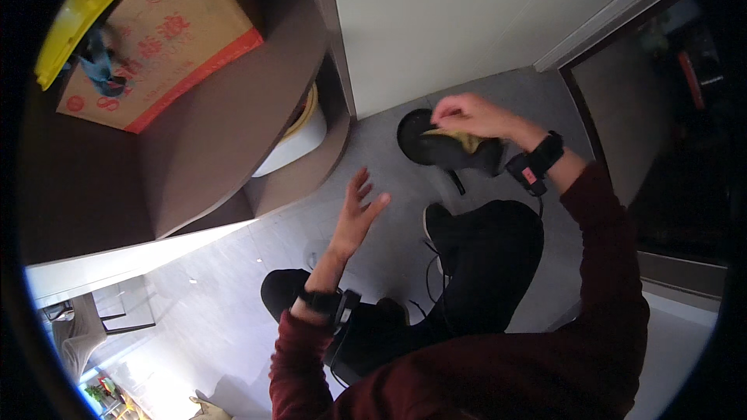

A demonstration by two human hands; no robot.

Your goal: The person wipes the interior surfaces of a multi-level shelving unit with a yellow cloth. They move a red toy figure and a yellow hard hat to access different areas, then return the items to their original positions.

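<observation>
My left hand (354,219) is raised above the grey floor with its fingers apart and nothing in it. A round black pan (415,141) with a dark handle lies on the floor by the white wall panel. Over the pan's right side is a dark grey and yellow item (467,149), blurred, which I cannot name surely. Right above it is my right hand (471,115), fingers curled; whether they grip part of the yellow piece is not clear. Both wrists bear black straps with small devices.
A brown curved shelf unit (233,122) stands on the left, holding a printed cardboard box (169,41), a yellow plastic item (81,11) and a white container (297,140). A dark doorway or glass panel (630,105) is at right. My bent knees are close below.
</observation>
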